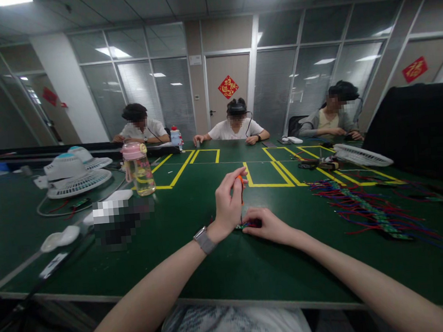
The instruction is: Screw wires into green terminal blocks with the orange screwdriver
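Note:
My left hand [227, 199], with a watch [203, 240] on its wrist, is closed around an upright screwdriver [240, 179] with an orange and black handle. The screwdriver's thin shaft points down at a small green circuit board [239, 227] on the table. My right hand [267, 226] lies just right of the board, thumb and fingers pinching its edge or its wires. Red and blue wires show by the fingertips. The hands cover much of the board, so I cannot tell whether the screwdriver tip touches it.
A row of wired circuit boards [368, 207] lies at right, near a white fan part [363, 154] and a black screen-like panel [421, 143]. At left are a pink-lidded bottle [138, 168] and white fan heads [77, 181]. Yellow tape [269, 185] marks the green table [200, 276]. Three people sit opposite.

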`<act>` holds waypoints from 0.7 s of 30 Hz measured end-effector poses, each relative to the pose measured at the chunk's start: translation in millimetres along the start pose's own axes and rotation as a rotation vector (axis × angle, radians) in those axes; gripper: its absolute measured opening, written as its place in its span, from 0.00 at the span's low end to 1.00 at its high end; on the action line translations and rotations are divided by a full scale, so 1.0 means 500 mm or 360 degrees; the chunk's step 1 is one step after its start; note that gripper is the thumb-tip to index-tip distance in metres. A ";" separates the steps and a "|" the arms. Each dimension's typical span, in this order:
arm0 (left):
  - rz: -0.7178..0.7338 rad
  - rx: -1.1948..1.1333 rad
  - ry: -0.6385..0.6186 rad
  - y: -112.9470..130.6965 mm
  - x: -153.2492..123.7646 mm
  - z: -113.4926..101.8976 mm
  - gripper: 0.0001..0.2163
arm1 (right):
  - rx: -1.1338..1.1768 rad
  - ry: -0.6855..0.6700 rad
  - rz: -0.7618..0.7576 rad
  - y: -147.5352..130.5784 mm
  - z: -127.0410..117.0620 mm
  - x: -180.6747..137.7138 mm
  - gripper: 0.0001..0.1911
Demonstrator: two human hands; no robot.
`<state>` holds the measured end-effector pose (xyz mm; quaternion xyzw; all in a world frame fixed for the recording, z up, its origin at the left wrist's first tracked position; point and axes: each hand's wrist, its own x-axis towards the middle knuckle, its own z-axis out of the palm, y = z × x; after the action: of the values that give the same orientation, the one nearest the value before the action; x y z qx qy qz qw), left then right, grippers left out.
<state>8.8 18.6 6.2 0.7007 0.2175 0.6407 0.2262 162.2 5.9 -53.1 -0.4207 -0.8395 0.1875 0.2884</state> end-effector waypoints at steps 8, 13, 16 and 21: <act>0.0185 0.0241 0.0189 0.006 0.003 -0.001 0.03 | -0.0009 0.0017 -0.0007 0.000 0.000 -0.001 0.06; 0.0116 0.0179 0.0041 0.003 0.001 -0.004 0.13 | -0.0008 0.0011 -0.0010 0.003 0.001 -0.001 0.06; -0.0004 0.0000 -0.0034 -0.001 0.001 -0.001 0.14 | 0.0000 0.0006 -0.0005 0.003 0.001 -0.001 0.06; 0.0079 0.0082 0.0020 0.003 0.002 0.002 0.09 | 0.0035 -0.0003 -0.0006 -0.002 0.000 0.000 0.05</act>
<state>9.9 17.9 8.0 0.7075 0.2178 0.6447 0.1906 161.7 5.2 -52.3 -0.4156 -0.8384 0.1966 0.2927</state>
